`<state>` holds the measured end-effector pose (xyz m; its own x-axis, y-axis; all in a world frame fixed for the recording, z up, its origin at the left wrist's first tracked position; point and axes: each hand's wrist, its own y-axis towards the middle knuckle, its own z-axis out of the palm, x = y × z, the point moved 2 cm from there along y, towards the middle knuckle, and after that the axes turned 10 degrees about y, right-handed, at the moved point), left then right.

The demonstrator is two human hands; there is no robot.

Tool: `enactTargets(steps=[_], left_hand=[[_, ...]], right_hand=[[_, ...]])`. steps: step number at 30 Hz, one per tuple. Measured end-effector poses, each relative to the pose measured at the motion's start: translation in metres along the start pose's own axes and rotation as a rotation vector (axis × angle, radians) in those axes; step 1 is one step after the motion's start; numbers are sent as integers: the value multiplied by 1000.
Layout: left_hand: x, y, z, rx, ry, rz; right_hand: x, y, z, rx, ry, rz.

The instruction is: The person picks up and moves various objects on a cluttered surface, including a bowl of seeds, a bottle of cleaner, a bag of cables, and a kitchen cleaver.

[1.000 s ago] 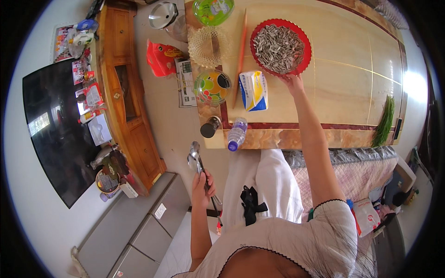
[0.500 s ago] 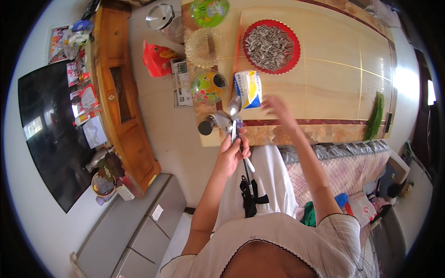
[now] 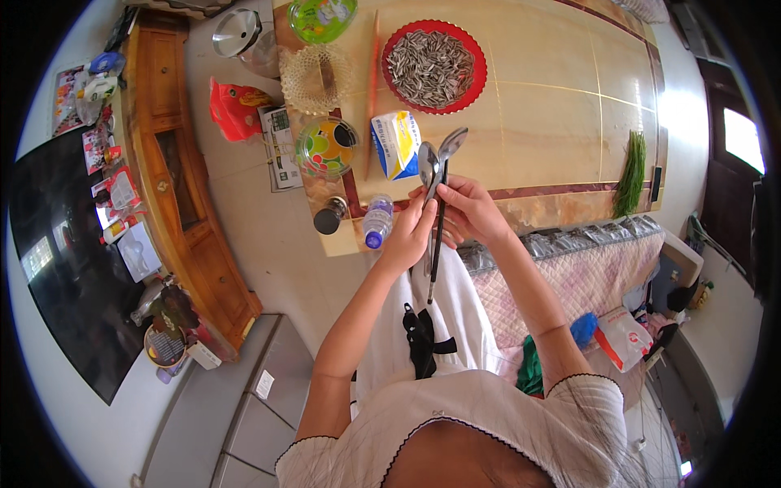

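Note:
My left hand (image 3: pixel 412 232) is closed around the handles of two metal spoons. One spoon (image 3: pixel 428 160) stands on the left, and the second spoon (image 3: pixel 453 144) leans to the right beside it, both with their bowls pointing away from me. My right hand (image 3: pixel 473 213) pinches the same bundle from the other side, thumb against the handles. A thin dark handle (image 3: pixel 437 264) runs down below my fingers toward my lap. Just left of my left hand lies a clear bottle (image 3: pixel 377 220) with a purple cap. Beyond the spoons sits a blue, yellow and white tissue pack (image 3: pixel 396 146).
On the table (image 3: pixel 537 130) are a red tray (image 3: pixel 480 61) of sunflower seeds, a green dish (image 3: pixel 323 18), a patterned glass bowl (image 3: pixel 327 146), a dark-lidded jar (image 3: pixel 330 215) and green stalks (image 3: pixel 631 175). A quilted pink seat (image 3: pixel 561 268) stands at the table's near edge.
My right hand has come in from the table to the spoons and now grips them with my left. The spoons have shifted right in view, and the whole view has turned slightly.

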<state>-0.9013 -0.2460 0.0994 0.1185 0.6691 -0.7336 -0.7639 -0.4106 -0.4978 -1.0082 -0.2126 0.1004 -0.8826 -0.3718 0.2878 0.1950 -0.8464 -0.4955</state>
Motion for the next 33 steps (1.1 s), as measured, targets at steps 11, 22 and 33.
enactTargets(steps=[11,22,33], left_hand=[[-13,15,7,-437,262,119],[31,86,11,-400,927,214],[57,253,-84,-654,1355,-120]], right_hand=[[17,-5,-12,-624,-87,-606],[18,6,-60,-830,-709,-756],[0,-43,-154,-891,-924,-491]])
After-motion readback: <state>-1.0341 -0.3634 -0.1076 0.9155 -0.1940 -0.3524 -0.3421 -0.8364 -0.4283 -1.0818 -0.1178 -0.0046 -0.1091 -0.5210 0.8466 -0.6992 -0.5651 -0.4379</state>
